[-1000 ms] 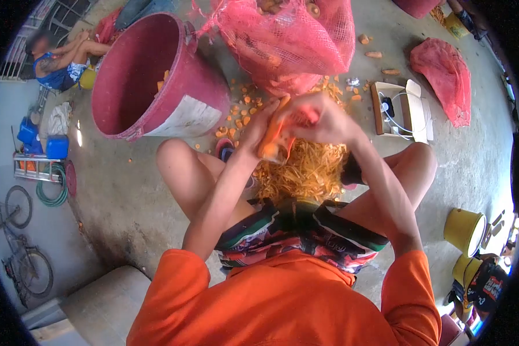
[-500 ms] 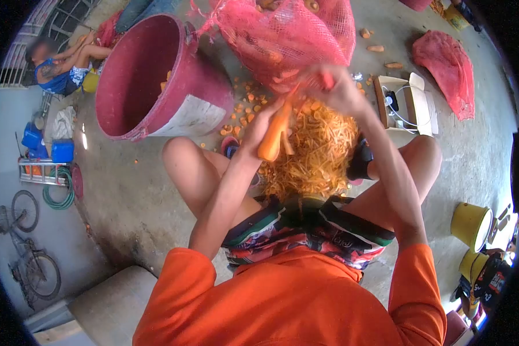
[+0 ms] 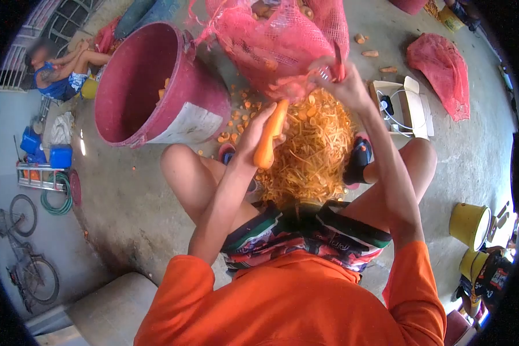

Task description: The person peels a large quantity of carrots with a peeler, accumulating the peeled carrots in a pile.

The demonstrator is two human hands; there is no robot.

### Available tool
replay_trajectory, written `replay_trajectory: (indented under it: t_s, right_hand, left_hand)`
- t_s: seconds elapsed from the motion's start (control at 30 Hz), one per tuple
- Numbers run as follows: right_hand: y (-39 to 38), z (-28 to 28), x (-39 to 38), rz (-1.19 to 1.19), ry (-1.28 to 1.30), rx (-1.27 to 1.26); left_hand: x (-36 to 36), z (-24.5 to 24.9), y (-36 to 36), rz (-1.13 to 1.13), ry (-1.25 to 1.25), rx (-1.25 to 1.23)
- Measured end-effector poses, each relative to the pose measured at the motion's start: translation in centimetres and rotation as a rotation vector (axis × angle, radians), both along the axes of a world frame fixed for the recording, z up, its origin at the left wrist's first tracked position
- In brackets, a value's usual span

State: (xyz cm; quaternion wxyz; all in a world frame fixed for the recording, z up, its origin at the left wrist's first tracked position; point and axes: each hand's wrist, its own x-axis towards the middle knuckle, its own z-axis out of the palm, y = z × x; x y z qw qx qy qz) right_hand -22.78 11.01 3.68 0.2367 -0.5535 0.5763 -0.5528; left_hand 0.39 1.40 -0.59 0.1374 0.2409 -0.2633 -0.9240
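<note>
Bicycle (image 3: 19,249), dark-framed, stands by the pale wall at far left, near a coiled green hose (image 3: 59,206). Farther up, a person in a blue sleeveless top (image 3: 53,85) sits by a small yellow bucket (image 3: 89,88). Next comes a large, deep pink plastic tub (image 3: 209,89) with a whitish patch on its side; orange pieces (image 3: 163,90) show inside, and its wide mouth seems placed for easy reach from the left side.

Beside it, the left hand (image 3: 255,137) is closed around a bright orange, smooth-looking carrot (image 3: 264,145). The carrot lies aslant over the forearm end of the hand, narrow end up and away from the body, probably so that its length stays exposed and the wrist steadies it. Under and beyond it, between the feet, a heap of thin orange peelings (image 3: 317,158) sits within easy drop of both hands. A bulging pink mesh sack (image 3: 274,49) stands just past the heap, seemingly for short reaches.

The right hand (image 3: 345,91) is clamped on a slim red-handled tool (image 3: 339,64), raised apart from the carrot. Farther right lie an open cardboard box (image 3: 416,109) and a slack pink mesh sack (image 3: 441,75).
</note>
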Motion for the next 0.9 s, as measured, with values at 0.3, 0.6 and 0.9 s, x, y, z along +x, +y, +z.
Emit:
replay_trajectory:
  t_s: [0.3, 0.6, 0.9]
  right_hand:
    - [-0.3, -0.8, -2.2, -0.075, 0.041, 0.003]
    - [-0.4, -1.4, -1.6, -0.057, 0.103, 0.060]
    - [1.4, 2.4, 6.2, 0.386, 0.012, 0.051]
  left_hand:
    - [0.4, 0.5, 0.2, -0.035, 0.018, 0.071]
    - [0.3, -0.5, -0.2, -0.036, -0.017, -0.076]
    - [-1.0, 0.8, 0.0, 0.008, 0.108, -0.037]
